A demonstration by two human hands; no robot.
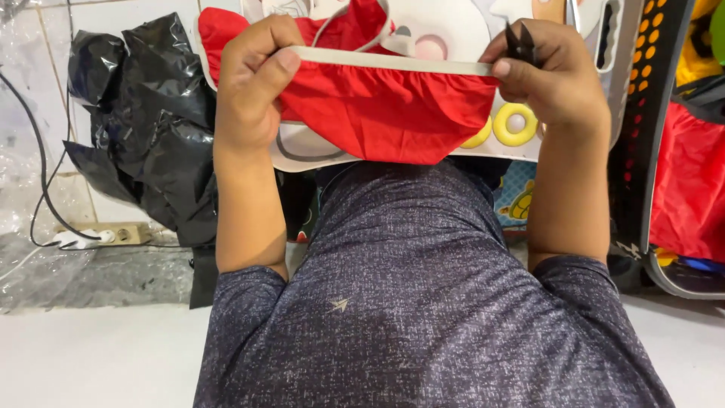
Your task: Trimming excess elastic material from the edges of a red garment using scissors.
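Up in front of the chest | left hand [253,83] and right hand [555,75] pinch the red garment [385,113] by its white waistband [393,60], stretched taut | right also clamps small black snips [521,41] | risk: blades could nick the fabric, they're that close

Single head-worn camera, looking steeply down the wearer's own grey-shirted torso [423,302], close to both raised hands, red garment [385,113] filling upper centre, floor, black bag [143,121] at left, no second view
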